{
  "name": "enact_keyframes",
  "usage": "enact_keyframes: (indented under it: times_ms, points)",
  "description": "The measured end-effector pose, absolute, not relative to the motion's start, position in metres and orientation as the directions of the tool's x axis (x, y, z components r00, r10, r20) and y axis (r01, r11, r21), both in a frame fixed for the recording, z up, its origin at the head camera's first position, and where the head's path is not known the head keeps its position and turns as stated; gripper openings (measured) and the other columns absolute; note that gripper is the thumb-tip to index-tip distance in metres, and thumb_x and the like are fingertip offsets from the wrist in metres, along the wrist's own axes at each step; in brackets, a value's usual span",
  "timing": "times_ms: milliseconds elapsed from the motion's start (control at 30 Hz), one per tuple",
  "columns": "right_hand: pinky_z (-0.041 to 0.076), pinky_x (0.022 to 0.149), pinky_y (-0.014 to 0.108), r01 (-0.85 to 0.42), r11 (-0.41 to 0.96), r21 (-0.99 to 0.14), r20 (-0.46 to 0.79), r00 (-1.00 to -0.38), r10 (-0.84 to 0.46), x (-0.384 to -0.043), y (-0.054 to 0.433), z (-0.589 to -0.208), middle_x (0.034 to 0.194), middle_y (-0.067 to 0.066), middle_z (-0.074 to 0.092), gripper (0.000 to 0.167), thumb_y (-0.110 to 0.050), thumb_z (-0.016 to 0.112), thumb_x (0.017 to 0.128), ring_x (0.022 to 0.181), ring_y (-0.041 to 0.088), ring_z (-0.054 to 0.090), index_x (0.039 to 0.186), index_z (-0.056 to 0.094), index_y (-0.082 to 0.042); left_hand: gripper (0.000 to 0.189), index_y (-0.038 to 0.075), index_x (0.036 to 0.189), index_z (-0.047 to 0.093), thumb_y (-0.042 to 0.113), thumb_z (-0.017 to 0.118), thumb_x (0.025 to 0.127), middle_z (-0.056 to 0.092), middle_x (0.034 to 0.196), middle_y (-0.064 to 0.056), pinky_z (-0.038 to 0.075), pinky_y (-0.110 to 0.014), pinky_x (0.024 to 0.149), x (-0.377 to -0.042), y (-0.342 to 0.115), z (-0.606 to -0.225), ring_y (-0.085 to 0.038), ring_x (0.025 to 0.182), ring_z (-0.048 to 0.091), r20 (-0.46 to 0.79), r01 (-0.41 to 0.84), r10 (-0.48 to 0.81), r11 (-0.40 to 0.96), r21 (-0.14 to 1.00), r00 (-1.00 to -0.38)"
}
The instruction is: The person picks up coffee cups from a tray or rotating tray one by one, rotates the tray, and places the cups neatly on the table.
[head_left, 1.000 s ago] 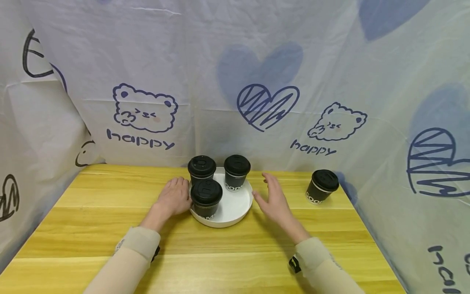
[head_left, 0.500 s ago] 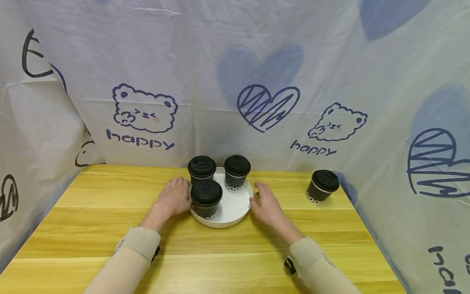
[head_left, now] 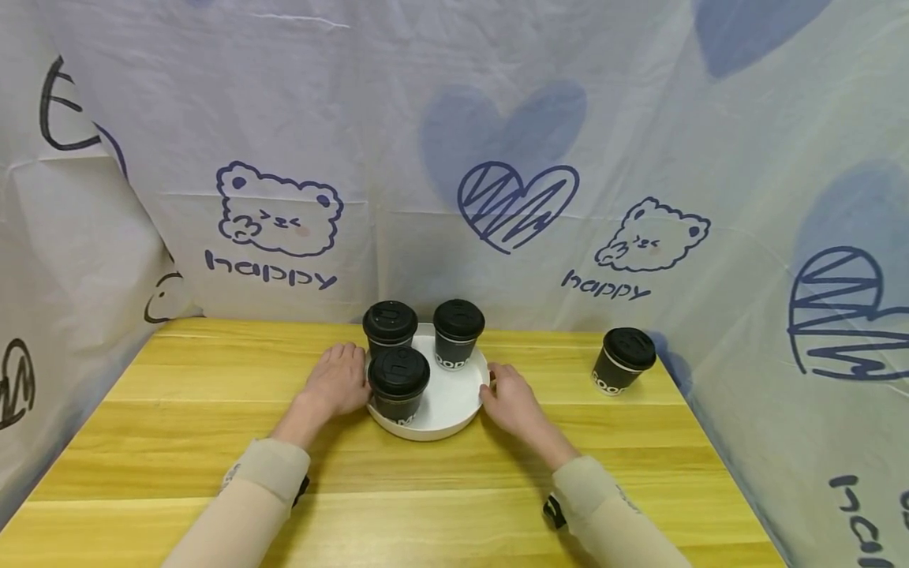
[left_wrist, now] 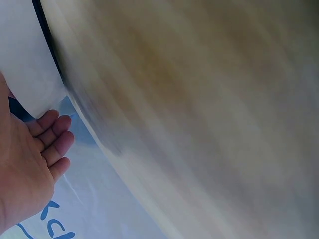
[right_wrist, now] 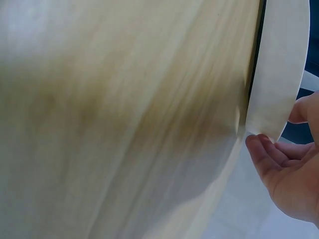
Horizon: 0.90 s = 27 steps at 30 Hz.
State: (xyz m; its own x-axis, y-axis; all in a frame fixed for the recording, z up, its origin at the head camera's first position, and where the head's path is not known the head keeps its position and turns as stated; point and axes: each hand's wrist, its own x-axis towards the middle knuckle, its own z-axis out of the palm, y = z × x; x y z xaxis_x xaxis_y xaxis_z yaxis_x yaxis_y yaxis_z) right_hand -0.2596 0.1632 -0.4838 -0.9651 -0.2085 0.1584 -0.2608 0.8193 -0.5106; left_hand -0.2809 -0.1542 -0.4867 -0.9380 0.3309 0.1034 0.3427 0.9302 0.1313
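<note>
A round white tray (head_left: 454,398) lies on the wooden table, carrying three black lidded paper coffee cups: a front one (head_left: 399,379), a back left one (head_left: 390,323) and a back right one (head_left: 458,325). At the tray's left side my left hand (head_left: 337,380) grips the rim; the left wrist view has its curled fingers (left_wrist: 61,144) against the outer wall. My right hand (head_left: 513,402) pinches the right rim. Its thumb reaches over the edge in the right wrist view, while the fingers (right_wrist: 264,154) bend against the tray's outer wall (right_wrist: 279,64).
Another black lidded coffee cup (head_left: 621,361) stands by itself near the table's right edge. Behind the table (head_left: 398,513) hangs a pale printed cloth (head_left: 412,260), close to the back cups; more cloth borders both sides.
My right hand has moved left to the tray and closed its thumb and fingers on the rim. The left hand, tray and cups have stayed in place.
</note>
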Motion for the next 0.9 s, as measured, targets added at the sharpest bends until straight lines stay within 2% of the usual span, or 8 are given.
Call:
enact_keyframes:
  times_ms: [300,433,667,900]
  points:
    - [0.057,0.088,0.045,-0.231,0.808,-0.542,0.167,-0.972,-0.167,-0.258,0.16,-0.487,0.111,0.02,0.065,0.045,-0.01,0.061,0.095,0.095,0.03,0.063,0.135,0.059,0.011,0.051,-0.013,0.124,0.053,0.027,0.063,0.094,0.056,0.12,-0.029,0.039,-0.056,0.113,-0.28,-0.154,-0.483,-0.044,0.118,0.05,0.078,0.328,0.319,0.929,0.17,-0.944]
    - [0.057,0.088,0.045,-0.213,0.782,-0.585,0.157,-0.976,-0.149,-0.257,0.16,-0.487,0.112,0.022,0.064,0.045,-0.01,0.061,0.095,0.098,0.031,0.063,0.135,0.058,0.012,0.05,-0.015,0.125,0.052,0.025,0.063,0.096,0.056,0.117,-0.028,0.043,-0.057,0.108,-0.278,-0.156,-0.475,-0.044,0.114,0.052,0.053,0.292,0.29,0.912,0.288,-0.956]
    - [0.057,0.086,0.041,-0.151,0.736,-0.66,0.106,-0.988,-0.108,-0.255,0.159,-0.487,0.117,0.022,0.063,0.047,-0.009,0.061,0.097,0.099,0.029,0.064,0.139,0.055,0.011,0.054,-0.017,0.138,0.046,0.017,0.058,0.098,0.053,0.133,-0.032,0.038,-0.06,0.114,-0.272,-0.162,-0.47,-0.048,0.128,0.046,0.054,0.231,0.241,0.81,0.538,-0.969]
    - [0.057,0.082,0.038,-0.116,0.719,-0.686,0.078,-0.993,-0.086,-0.253,0.157,-0.487,0.116,0.02,0.063,0.048,-0.009,0.061,0.098,0.095,0.026,0.062,0.141,0.054,0.011,0.045,-0.018,0.134,0.049,0.007,0.055,0.097,0.056,0.128,-0.033,0.051,-0.054,0.103,-0.264,-0.163,-0.475,-0.045,0.116,0.06,0.048,0.137,0.154,0.643,0.754,-0.987]
